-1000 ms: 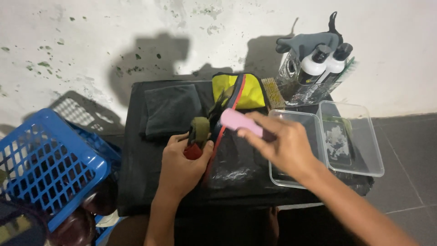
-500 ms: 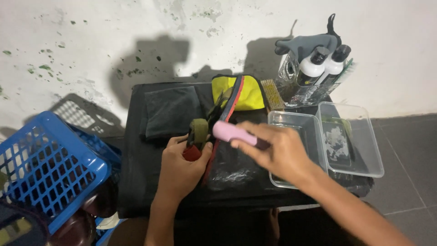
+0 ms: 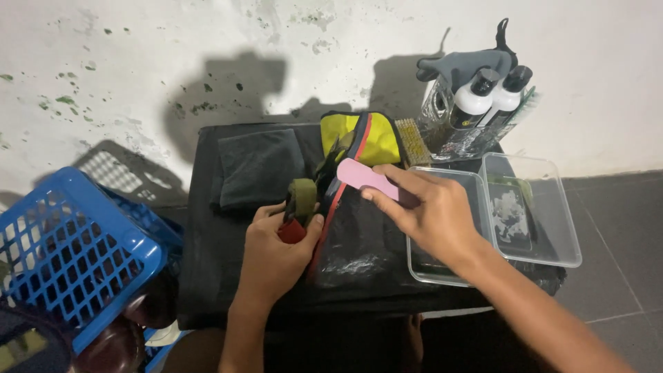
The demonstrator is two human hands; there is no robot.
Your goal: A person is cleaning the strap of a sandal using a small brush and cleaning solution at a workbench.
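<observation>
My left hand (image 3: 275,252) grips the olive strap and red edge of a black shoe (image 3: 345,228) with a yellow lining, lying on a black-covered table (image 3: 207,276). My right hand (image 3: 431,211) holds a flat pink block (image 3: 364,176) by its right end, the block's free end over the shoe's opening. The shoe's side wears a crinkled clear film below my right hand.
A folded dark cloth (image 3: 259,166) lies at the table's back left. Two clear plastic trays (image 3: 532,214) sit to the right, with a small brush (image 3: 414,141) and two white bottles (image 3: 483,103) with black caps behind them. A blue crate (image 3: 65,255) stands at the left.
My right hand has carried the pink block a little left and down toward the shoe's opening, then held it there. My left hand has kept its grip on the shoe.
</observation>
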